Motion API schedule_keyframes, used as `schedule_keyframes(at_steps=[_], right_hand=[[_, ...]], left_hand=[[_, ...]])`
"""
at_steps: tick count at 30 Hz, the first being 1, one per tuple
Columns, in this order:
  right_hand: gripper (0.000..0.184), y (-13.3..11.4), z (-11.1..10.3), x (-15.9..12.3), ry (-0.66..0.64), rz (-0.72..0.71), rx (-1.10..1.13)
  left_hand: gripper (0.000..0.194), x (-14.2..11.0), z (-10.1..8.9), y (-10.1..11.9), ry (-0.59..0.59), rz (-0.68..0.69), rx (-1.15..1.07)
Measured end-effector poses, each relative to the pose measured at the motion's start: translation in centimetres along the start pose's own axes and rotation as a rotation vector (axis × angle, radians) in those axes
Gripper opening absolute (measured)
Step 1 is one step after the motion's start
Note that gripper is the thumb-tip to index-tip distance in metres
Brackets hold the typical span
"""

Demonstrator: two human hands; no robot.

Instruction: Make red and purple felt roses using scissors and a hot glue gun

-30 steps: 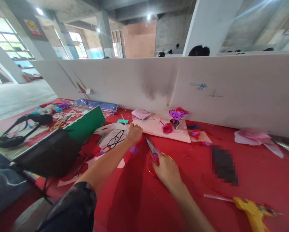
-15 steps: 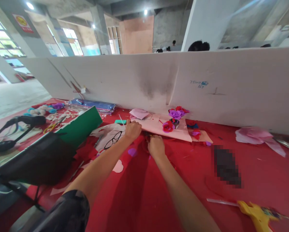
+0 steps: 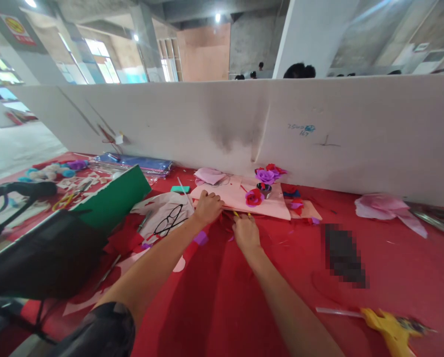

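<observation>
My left hand [image 3: 209, 207] is closed at the front left edge of a flat pink sheet [image 3: 224, 196]; what its fingers hold is hidden. Beside it, my right hand [image 3: 247, 233] is closed around a small tool with yellow handles [image 3: 237, 214], mostly covered by the fingers. Dark red material lies between the two hands, too indistinct to name. On the pink sheet sit a red and purple paper flower [image 3: 254, 197] and a dark roll of tape [image 3: 264, 189]. More purple and red paper flowers [image 3: 267, 176] stand behind.
Black-framed glasses [image 3: 169, 220] lie on pale paper at left, near a green board [image 3: 129, 198] and a black bag [image 3: 47, 253]. A yellow glue gun [image 3: 387, 329] is at front right. Pink crumpled paper [image 3: 383, 210] lies farther back. A white panel [image 3: 170, 124] borders the red table.
Both hands have shifted slightly relative to the pink sheet, the left one rightward along its edge. Yellow handles now show at my right fingertips. The camera view has turned a little right.
</observation>
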State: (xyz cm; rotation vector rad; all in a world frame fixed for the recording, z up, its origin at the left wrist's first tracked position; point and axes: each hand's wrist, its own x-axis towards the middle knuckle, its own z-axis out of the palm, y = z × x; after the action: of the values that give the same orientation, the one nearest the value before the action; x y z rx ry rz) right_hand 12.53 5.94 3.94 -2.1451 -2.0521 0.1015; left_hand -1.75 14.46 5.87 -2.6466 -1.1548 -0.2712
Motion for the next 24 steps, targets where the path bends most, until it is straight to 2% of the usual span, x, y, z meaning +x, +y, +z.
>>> schedule_keyframes(at_steps=[4, 8, 11, 17, 24], right_hand=[[0.036, 0.4, 0.5, 0.2, 0.048, -0.002, -0.004], [0.036, -0.7, 0.9, -1.0, 0.060, -0.029, -0.003], [0.039, -1.1, 1.1, -1.3, 0.043, -0.053, 0.006], [0.038, 0.5, 1.2, 0.6, -0.002, -0.102, 0.030], [0.039, 0.6, 1.3, 2.2, 0.054, -0.071, 0.052]], left_hand=[[0.021, 0.8, 1.2, 0.1, -0.006, 0.058, 0.050], [0.021, 1.0, 1.9, 0.4, 0.018, 0.037, 0.051], [0.020, 1.1, 2.0, 0.8, 0.019, 0.075, 0.062], [0.017, 1.5, 2.2, 1.0, 0.001, 0.122, 0.085], [0.018, 1.5, 2.1, 1.0, 0.022, 0.091, 0.066]])
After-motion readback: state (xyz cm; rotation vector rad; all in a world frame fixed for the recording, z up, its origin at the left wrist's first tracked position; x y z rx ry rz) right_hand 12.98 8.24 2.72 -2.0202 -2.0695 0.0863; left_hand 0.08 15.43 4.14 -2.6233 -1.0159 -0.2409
